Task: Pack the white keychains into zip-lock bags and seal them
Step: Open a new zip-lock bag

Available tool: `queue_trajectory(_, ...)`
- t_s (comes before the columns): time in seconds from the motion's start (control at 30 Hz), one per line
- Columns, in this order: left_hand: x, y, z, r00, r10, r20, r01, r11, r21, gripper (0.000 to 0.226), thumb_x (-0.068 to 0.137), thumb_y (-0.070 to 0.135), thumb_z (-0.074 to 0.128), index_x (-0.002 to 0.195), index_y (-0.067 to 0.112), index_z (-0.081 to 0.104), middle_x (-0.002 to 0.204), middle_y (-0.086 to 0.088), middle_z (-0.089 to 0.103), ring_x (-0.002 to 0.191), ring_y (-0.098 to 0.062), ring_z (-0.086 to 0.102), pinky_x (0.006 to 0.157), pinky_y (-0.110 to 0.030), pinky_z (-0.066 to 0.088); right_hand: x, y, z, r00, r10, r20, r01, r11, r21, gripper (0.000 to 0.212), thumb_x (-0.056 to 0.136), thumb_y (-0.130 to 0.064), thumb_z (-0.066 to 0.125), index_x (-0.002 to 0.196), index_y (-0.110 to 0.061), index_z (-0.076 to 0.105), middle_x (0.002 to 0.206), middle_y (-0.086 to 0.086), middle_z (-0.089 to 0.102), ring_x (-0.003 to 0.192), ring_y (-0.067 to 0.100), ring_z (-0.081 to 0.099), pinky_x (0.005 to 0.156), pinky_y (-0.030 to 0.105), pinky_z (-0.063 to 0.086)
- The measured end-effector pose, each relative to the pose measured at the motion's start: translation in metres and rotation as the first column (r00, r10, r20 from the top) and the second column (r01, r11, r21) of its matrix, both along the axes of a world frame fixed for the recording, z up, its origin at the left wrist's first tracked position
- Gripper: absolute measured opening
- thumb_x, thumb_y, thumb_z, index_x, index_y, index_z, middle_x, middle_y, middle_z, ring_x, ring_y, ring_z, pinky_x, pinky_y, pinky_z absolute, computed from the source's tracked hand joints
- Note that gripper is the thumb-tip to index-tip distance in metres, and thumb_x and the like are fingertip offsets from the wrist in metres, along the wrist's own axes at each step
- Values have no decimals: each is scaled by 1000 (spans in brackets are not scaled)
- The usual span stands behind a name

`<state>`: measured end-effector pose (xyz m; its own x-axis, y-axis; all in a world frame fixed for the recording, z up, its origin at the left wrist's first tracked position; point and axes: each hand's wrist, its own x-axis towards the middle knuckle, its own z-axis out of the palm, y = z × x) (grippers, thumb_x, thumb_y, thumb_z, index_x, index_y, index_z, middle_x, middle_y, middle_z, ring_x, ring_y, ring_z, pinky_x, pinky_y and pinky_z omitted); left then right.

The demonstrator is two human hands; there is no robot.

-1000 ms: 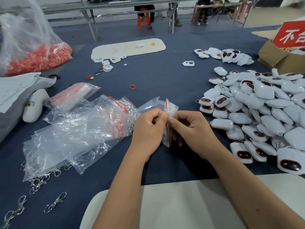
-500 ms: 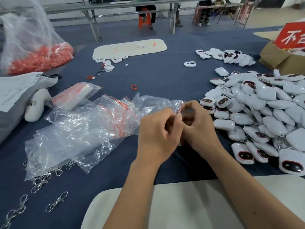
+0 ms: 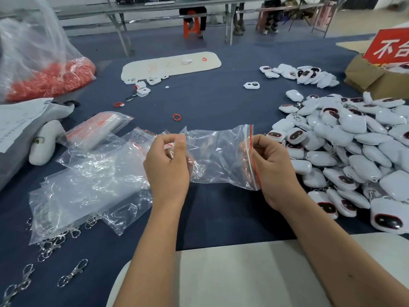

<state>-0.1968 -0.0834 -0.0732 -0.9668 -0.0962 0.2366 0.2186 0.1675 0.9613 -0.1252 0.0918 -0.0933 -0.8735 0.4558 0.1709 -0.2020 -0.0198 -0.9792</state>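
Bag [image 3: 218, 156] stretched between pinching left hand [image 3: 167, 167] and right hand [image 3: 273, 167] (red-edged mouth rightward).

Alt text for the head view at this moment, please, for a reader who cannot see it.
Two hands hold an empty zip-lock bag above a blue table: left hand pinches its closed end, right hand its red-striped mouth. White keychains are piled to the right, spare bags left.

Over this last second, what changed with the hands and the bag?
The hands drew apart: the left hand moved left and the right hand right, stretching the bag flat between them, where before it was bunched upright between close hands. Both still pinch it, the right at the red zip edge. The bag holds no keychain. The keychain pile and spare bags stayed put.
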Motion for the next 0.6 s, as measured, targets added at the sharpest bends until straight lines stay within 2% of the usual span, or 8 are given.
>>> queue_trajectory(0.13, 2, -3, 3, 982, 184, -51, -184, 983, 6, 15, 99, 22, 66, 85, 25, 60, 53, 10, 65, 48, -9, 64, 56, -31, 49, -8, 3, -12, 945, -324, 37, 314, 934, 171, 20, 99, -20, 68, 80, -17, 64, 63, -6, 65, 56, 13, 56, 59, 35, 47)
queue_trajectory(0.23, 8, -3, 3, 935, 305, -182, -331, 935, -128, 12, 98, 29, 65, 95, 20, 58, 68, 11, 66, 72, -20, 64, 73, -36, 46, -9, 1, -14, 947, -313, 73, 282, 917, 282, 17, 101, -23, 68, 84, -19, 64, 74, -2, 70, 68, 25, 69, 67, 53, 59)
queue_trajectory(0.3, 10, -1, 6, 852, 346, -393, -448, 870, -205, 23, 94, 32, 68, 102, 13, 55, 91, 5, 60, 87, -22, 52, 80, -27, 34, -7, 0, -11, 962, -262, 82, 235, 939, 251, 16, 98, -25, 73, 86, -20, 63, 75, 0, 71, 67, 24, 67, 68, 53, 59)
queue_trajectory(0.33, 13, 2, 7, 816, 316, -484, -451, 872, -192, 26, 93, 32, 69, 98, 11, 54, 92, 1, 56, 86, -21, 47, 80, -26, 32, -6, -1, -8, 971, -224, 82, 199, 951, 238, 17, 95, -25, 77, 89, -20, 62, 77, 2, 71, 68, 25, 68, 67, 51, 59)
queue_trajectory(0.37, 18, 9, 8, 813, 243, -530, -382, 908, -170, 27, 93, 33, 69, 92, 13, 52, 86, 0, 53, 80, -20, 46, 75, -27, 33, -4, -3, -6, 980, -176, 88, 151, 959, 240, 21, 91, -24, 82, 94, -20, 62, 81, 6, 72, 71, 29, 69, 67, 51, 60)
queue_trajectory(0.43, 32, 26, 8, 885, 19, -464, -129, 970, -206, 37, 90, 46, 68, 83, 18, 45, 70, 5, 47, 65, -18, 45, 62, -29, 37, 0, -7, -1, 992, -64, 106, 31, 956, 292, 35, 82, -17, 88, 104, -21, 61, 84, 11, 73, 72, 30, 70, 68, 51, 62)
queue_trajectory(0.5, 43, 41, 3, 934, -160, -321, 29, 926, -376, 48, 83, 60, 68, 81, 21, 41, 64, 7, 43, 59, -15, 45, 55, -29, 39, 3, -8, 2, 994, 9, 113, -48, 937, 346, 42, 79, -11, 88, 108, -22, 60, 82, 5, 73, 64, 21, 67, 62, 43, 61)
queue_trajectory(0.6, 43, 47, -6, 941, -210, -264, 62, 877, -476, 36, 84, 36, 73, 85, 19, 42, 61, 8, 46, 57, -17, 49, 55, -37, 41, 4, -8, 5, 991, -16, 132, -32, 936, 351, 41, 82, -4, 84, 110, -21, 60, 82, 3, 71, 66, 24, 68, 61, 43, 61)
